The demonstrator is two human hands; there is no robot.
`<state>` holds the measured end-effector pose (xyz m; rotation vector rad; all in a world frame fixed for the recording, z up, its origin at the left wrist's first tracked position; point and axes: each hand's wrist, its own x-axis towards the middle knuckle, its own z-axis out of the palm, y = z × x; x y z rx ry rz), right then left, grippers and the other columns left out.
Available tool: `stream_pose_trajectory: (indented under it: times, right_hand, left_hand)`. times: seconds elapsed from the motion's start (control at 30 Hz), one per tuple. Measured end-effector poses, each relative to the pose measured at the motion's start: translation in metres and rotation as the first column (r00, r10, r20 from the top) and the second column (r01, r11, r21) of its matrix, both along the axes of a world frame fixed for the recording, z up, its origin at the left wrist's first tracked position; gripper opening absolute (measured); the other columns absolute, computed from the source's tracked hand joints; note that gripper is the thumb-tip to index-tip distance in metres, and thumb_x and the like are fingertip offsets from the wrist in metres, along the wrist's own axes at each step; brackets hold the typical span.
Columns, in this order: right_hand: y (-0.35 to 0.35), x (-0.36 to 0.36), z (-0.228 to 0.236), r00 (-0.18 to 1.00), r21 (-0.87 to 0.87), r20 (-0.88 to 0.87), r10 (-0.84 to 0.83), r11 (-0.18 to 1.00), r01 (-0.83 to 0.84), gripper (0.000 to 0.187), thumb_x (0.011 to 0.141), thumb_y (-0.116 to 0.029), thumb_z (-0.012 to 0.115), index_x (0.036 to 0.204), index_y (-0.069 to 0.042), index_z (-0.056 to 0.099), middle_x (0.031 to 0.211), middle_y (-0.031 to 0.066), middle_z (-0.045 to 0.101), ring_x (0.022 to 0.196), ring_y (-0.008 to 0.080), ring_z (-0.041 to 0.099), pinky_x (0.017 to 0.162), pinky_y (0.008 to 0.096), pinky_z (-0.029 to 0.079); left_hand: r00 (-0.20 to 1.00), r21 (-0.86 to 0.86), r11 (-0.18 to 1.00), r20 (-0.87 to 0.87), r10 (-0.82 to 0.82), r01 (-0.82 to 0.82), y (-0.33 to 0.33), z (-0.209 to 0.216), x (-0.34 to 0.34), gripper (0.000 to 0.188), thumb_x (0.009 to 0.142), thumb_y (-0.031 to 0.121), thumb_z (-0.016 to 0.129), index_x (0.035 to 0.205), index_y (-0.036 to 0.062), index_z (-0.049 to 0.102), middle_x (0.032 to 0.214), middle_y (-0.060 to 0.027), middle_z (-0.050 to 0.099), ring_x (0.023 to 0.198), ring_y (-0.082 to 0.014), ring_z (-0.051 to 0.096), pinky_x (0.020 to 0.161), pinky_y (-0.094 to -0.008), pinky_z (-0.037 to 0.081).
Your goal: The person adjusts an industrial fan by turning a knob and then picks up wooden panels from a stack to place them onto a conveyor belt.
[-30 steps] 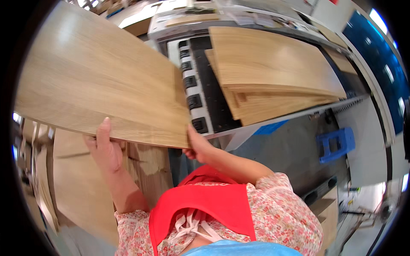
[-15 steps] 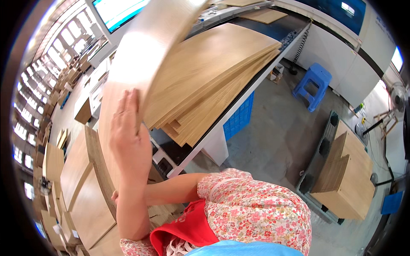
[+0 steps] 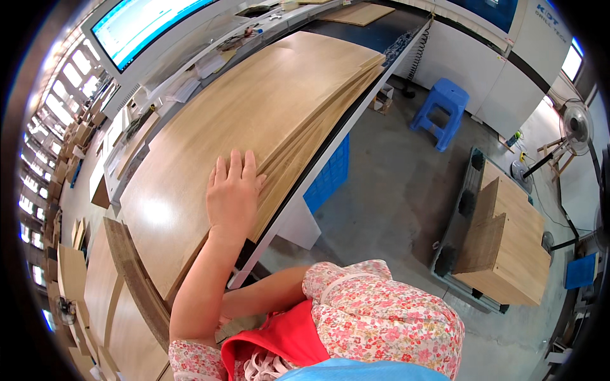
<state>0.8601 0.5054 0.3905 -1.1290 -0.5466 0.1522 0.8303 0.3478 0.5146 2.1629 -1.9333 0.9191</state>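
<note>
My left hand point(image 3: 234, 197) lies flat on a large wood-grain panel point(image 3: 254, 95), its fingers stretched out near the panel's right edge. That panel rests on top of a stack of similar boards point(image 3: 305, 140), whose edges fan out along the right side. My right forearm point(image 3: 270, 291) crosses low behind the left forearm. Where it ends, the right hand is hidden, so I cannot see its fingers or what they touch. Left of my forearm, the panel's near end reaches down beside a dark-edged stack of boards point(image 3: 130, 270).
A dark-topped machine table point(image 3: 264, 244) carries the stack. Behind it stands a monitor point(image 3: 149, 28). To the right are a blue stool point(image 3: 443, 111), a wooden box unit point(image 3: 502, 244) on a dark pallet point(image 3: 454, 235), and a fan point(image 3: 577, 127). A blue crate point(image 3: 329, 174) sits under the table.
The panel, raised and tilted before, has come down flat onto the stack. My left hand has moved right across it. The right fingers that peeked out have gone out of sight. The view has shifted.
</note>
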Motion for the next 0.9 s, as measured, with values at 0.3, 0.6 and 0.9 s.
stream_pose_trajectory:
  times: [0.3, 0.6, 0.9]
  right_hand:
    - [-0.045, -0.014, 0.005, 0.932, -0.085, 0.214, -0.294, 0.944, 0.318, 0.03, 0.086, -0.025, 0.056, 0.11, -0.008, 0.057, 0.091, 0.0093, 0.061, 0.079, 0.0259, 0.057, 0.071, 0.0378, 0.045]
    - [-0.054, -0.016, 0.007, 0.652, -0.418, 0.437, -0.619, 0.502, 0.757, 0.023, 0.086, -0.02, 0.05, 0.1, -0.005, 0.06, 0.094, 0.0176, 0.063, 0.092, 0.0399, 0.058, 0.081, 0.0443, 0.046]
    - [-0.068, -0.018, -0.004, 0.574, -0.509, 0.676, -0.462, 0.271, 0.817, 0.011, 0.079, -0.007, 0.061, 0.09, -0.004, 0.061, 0.076, 0.0118, 0.057, 0.072, 0.0303, 0.057, 0.063, 0.0402, 0.047]
  left_hand:
    - [0.992, 0.036, 0.998, -0.111, -0.056, 0.06, -0.085, 0.006, -0.003, 0.047, 0.09, 0.034, 0.051, 0.127, 0.0046, 0.048, 0.126, -0.0136, 0.05, 0.117, -0.0319, 0.046, 0.098, -0.0392, 0.039]
    - [0.757, 0.004, 0.967, -0.623, -0.196, 0.254, -0.075, 0.029, 0.059, 0.053, 0.093, 0.04, 0.047, 0.131, 0.0037, 0.045, 0.14, -0.0199, 0.038, 0.133, -0.0333, 0.031, 0.108, -0.0397, 0.026]
    - [0.743, -0.271, 0.693, -0.292, 0.602, -0.668, 0.175, -0.003, 0.326, 0.057, 0.088, 0.049, 0.048, 0.125, 0.0058, 0.051, 0.136, -0.0178, 0.043, 0.129, -0.0328, 0.037, 0.105, -0.0455, 0.029]
